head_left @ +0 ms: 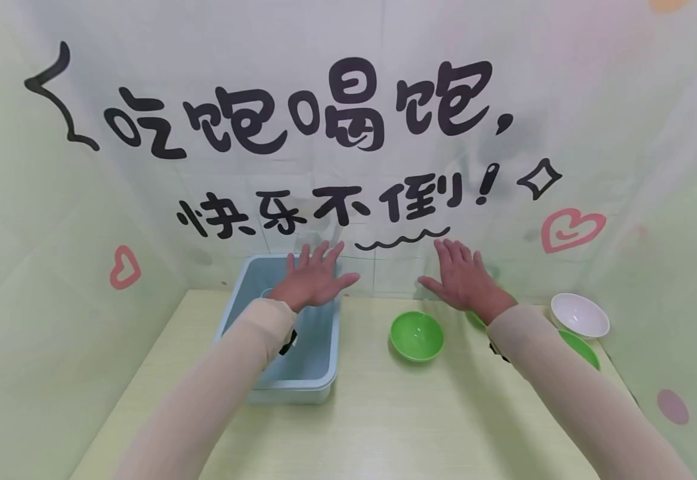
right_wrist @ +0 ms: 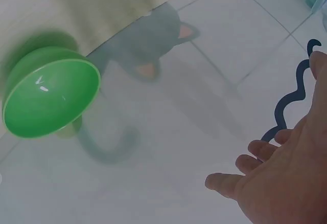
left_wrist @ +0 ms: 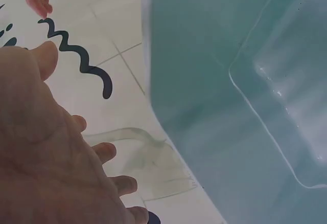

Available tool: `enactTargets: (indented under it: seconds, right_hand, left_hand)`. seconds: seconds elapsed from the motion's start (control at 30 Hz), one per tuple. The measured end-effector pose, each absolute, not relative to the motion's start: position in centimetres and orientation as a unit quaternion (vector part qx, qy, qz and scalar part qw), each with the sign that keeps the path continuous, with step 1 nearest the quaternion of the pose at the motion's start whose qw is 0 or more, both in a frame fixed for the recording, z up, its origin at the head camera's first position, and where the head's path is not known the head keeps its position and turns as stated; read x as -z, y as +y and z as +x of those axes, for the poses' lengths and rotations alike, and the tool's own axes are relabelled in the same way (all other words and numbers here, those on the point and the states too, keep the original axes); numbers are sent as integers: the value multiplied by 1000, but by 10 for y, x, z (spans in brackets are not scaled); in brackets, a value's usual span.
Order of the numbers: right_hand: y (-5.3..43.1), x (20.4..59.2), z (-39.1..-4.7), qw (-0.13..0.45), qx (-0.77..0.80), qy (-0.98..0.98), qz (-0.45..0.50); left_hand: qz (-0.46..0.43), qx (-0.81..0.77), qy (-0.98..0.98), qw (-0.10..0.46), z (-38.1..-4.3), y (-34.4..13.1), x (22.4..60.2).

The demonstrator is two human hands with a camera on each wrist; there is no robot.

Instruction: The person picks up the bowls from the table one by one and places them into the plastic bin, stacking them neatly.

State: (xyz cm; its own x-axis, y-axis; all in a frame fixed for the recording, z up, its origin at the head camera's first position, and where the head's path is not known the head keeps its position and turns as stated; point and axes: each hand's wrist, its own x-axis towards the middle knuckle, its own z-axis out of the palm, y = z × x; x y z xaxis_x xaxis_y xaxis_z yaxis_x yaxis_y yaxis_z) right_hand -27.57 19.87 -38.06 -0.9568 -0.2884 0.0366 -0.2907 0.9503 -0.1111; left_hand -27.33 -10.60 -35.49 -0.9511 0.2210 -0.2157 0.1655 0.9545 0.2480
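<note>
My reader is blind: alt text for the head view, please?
A person's left hand and right hand, both empty, hover above a pale table holding a rectangular light-blue tub, round green bowls and a round white bowl.

Soft shadows (head_left: 485,400) cross the brightly lit table (head_left: 378,427).

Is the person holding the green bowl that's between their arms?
No, the green bowl sits on the table, while the left hand and right hand are empty, fingers outstretched.

Pale wall covering (head_left: 378,33) with black lettering (head_left: 355,131) and pink hearts (head_left: 569,233), behind a light table (head_left: 378,433).
</note>
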Motion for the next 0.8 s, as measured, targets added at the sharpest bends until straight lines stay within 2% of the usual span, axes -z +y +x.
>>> enactTargets:
  seconds: [0.13, 0.43, 0.6, 0.8]
  right_hand:
    - [202, 382, -275, 29, -62, -987, 146]
    - [208, 388, -275, 23, -94, -987, 125]
    - [211, 394, -272, 12, -133, -985, 114]
    - [215, 405, -264, 30, -155, -981, 116]
  left_hand:
    - [103, -124, 981, 105, -272, -113, 352]
    - [114, -167, 977, 68, -267, -136, 339]
    - [119, -182, 974, 62, -261, -150, 332]
    - [120, -190, 972, 65, -249, -165, 328]
